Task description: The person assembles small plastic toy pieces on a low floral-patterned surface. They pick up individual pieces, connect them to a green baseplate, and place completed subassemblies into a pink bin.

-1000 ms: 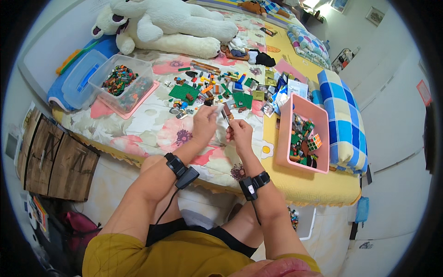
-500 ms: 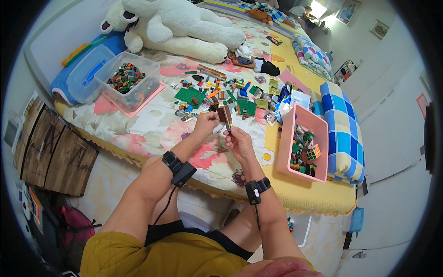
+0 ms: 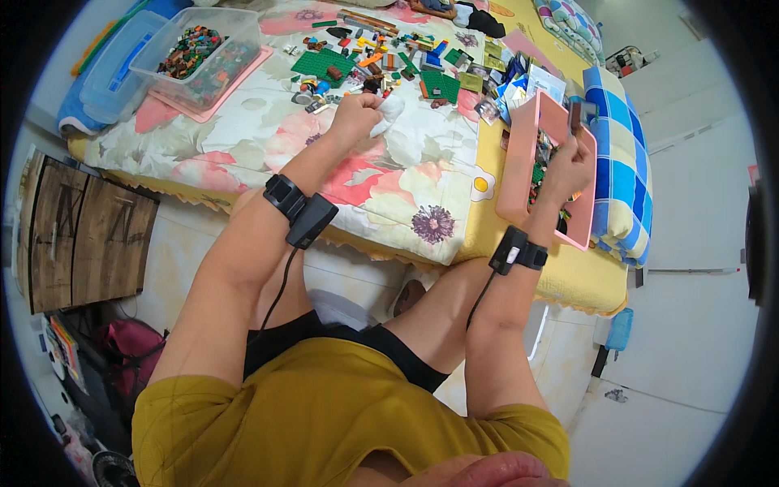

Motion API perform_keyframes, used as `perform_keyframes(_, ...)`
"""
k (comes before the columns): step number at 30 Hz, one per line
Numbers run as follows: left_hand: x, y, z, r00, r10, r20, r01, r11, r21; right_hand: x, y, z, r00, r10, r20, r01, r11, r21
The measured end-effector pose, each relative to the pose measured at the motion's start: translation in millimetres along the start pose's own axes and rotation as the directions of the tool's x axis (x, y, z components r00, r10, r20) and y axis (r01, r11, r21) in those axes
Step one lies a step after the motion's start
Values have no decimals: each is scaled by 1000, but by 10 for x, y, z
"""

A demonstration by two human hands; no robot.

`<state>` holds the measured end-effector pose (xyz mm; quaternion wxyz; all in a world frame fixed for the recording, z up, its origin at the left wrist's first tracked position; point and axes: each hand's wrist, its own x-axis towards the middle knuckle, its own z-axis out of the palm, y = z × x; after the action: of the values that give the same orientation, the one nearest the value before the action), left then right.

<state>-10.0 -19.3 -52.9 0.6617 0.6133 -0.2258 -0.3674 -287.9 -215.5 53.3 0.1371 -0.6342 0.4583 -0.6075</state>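
Observation:
My left hand [image 3: 355, 118] is closed on a crumpled white tissue or cloth [image 3: 390, 114], above the flowered bedsheet. Off to the right, my right hand [image 3: 568, 169] pinches a small brown toy-brick piece [image 3: 577, 118], slightly blurred, over the pink bin [image 3: 519, 166]. Loose building bricks [image 3: 540, 162] lie inside that bin, partly hidden by the hand and forearm. Beyond my left hand, several mixed bricks [image 3: 389, 61] are spread on the sheet, with a dark green baseplate [image 3: 323, 65] on the left and another green baseplate [image 3: 441, 86] on the right.
A clear plastic box [image 3: 231, 61] of small bricks stands on a pink lid or tray [image 3: 213, 109] at the left, with its blue-handled lid [image 3: 122, 69] beside it. A blue checked folded quilt [image 3: 621, 170] borders the pink bin. Small packets [image 3: 519, 85] lie behind the bin.
My right hand has moved away from the left, carrying the brown brick piece over the pink bin. My left hand, now with the white tissue plainly in it, stays over the sheet. The view has tilted down.

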Motion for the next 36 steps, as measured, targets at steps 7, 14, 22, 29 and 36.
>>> perform_keyframes(7, 61, -72, -5, 999, 44, -1, -43, 994, 104, 128, 503, -333, 960, 253, 123, -91, 693, -715)
perform_keyframes(14, 16, 26, -32, 997, 82, 4, -82, 984, 157, 91, 597, -315, 919, 327, 220, -33, 620, -784)
perform_keyframes(22, -78, 165, -3, 998, 64, -26, -57, 974, 220, 21, 145, -265, 990, -5, 142, 85, 819, -567)
perform_keyframes(29, 57, 28, 11, 988, 142, -63, -134, 985, 111, -765, -63, 809, 685, -350, 640, 402, 913, 69)
perform_keyframes(36, 17, 70, 3, 992, 93, -80, -84, 990, 109, -1196, 196, 1451, 492, -425, 759, 616, 786, 41)
